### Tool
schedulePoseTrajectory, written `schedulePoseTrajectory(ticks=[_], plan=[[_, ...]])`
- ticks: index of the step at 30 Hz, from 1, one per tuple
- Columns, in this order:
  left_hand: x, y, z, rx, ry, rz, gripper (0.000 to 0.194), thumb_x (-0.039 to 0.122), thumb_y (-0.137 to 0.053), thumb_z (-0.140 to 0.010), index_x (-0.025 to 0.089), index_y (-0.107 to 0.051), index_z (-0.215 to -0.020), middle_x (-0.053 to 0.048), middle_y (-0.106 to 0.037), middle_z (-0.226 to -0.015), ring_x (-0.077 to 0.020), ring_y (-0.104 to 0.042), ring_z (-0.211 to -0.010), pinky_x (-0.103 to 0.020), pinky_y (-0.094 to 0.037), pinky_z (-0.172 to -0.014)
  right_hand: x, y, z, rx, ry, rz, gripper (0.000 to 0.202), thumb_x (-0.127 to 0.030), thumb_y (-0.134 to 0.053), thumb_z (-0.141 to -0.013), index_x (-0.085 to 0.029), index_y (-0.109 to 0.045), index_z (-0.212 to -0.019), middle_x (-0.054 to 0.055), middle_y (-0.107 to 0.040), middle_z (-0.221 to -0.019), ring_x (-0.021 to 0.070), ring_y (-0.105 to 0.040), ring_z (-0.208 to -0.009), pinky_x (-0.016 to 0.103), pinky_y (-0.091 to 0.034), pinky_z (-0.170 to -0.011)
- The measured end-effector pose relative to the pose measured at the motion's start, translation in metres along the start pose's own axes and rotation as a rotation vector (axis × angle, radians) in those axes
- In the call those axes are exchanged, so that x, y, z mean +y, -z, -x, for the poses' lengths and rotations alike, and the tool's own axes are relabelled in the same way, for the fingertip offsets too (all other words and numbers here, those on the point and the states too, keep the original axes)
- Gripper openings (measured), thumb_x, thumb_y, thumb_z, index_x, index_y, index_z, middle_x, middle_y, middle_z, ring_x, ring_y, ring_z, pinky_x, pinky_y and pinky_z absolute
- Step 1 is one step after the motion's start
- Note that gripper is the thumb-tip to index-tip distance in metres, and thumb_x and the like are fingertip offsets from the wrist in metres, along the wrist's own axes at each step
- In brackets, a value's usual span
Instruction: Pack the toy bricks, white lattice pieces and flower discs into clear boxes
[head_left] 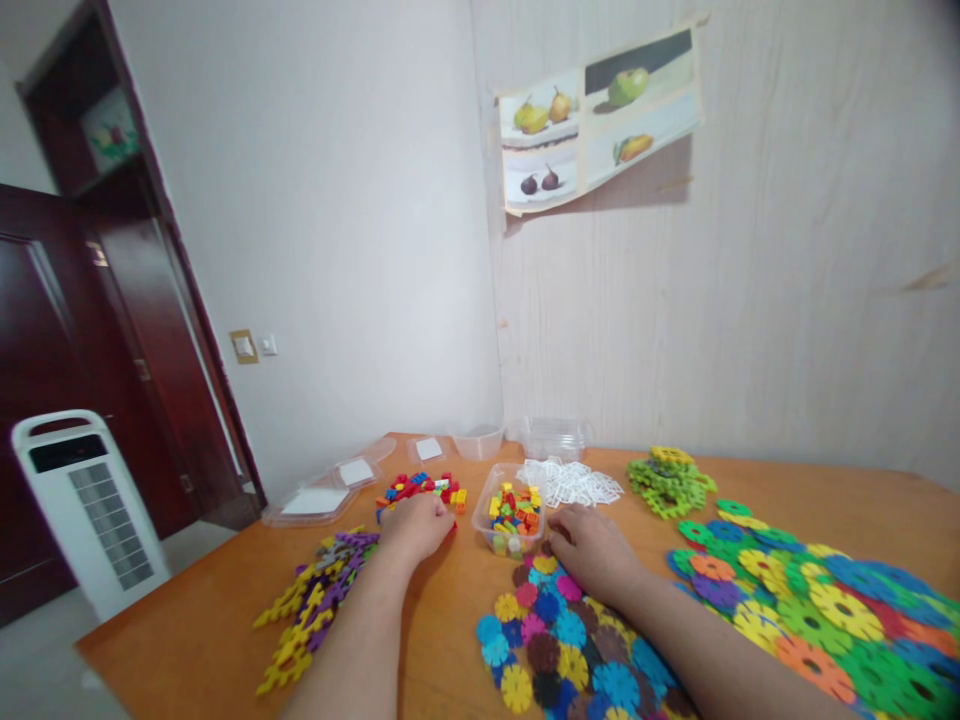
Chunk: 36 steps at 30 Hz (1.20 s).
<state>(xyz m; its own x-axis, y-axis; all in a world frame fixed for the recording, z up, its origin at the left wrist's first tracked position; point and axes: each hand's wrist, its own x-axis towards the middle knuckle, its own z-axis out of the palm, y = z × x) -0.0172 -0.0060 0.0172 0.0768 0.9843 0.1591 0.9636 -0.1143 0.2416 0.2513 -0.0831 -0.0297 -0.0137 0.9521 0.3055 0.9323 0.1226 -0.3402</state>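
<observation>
My left hand (420, 522) is closed beside a pile of small building bricks (420, 488). A bit of a red brick (453, 528) shows at its fingertips. To its right stands a clear plastic container (482, 520) with red, yellow, green and orange bricks (516, 508) inside. My right hand (592, 548) rests just right of the container, its fingers loosely bent and apart, over the edge of a pile of small snowflake discs (571, 630). Nothing shows in it; whether it touches the container wall I cannot tell.
Purple and yellow interlocking pieces (319, 610) lie at left, large flower discs (817, 610) at right. White plastic pieces (574, 482) and green pieces (667, 482) lie farther back. Clear lids (307, 505), an open tub (478, 442) and stacked boxes (553, 438) line the table's back edge.
</observation>
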Motion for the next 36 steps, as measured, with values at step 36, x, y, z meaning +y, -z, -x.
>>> schedulePoseTrajectory(ticks=[36], plan=[[0.006, 0.001, -0.015, 0.298, -0.163, 0.711, 0.039, 0.048, -0.045, -0.089, 0.021, -0.072, -0.099, -0.004, -0.074, -0.092, -0.0208, -0.066, -0.086, -0.030, -0.049, -0.075, -0.005, 0.006, 0.000, -0.024, -0.011, 0.008, 0.024, -0.032, -0.051, -0.091, -0.022, -0.072, -0.086, 0.007, -0.070, -0.099, 0.0216, -0.059, -0.099, 0.029, -0.034, -0.077]])
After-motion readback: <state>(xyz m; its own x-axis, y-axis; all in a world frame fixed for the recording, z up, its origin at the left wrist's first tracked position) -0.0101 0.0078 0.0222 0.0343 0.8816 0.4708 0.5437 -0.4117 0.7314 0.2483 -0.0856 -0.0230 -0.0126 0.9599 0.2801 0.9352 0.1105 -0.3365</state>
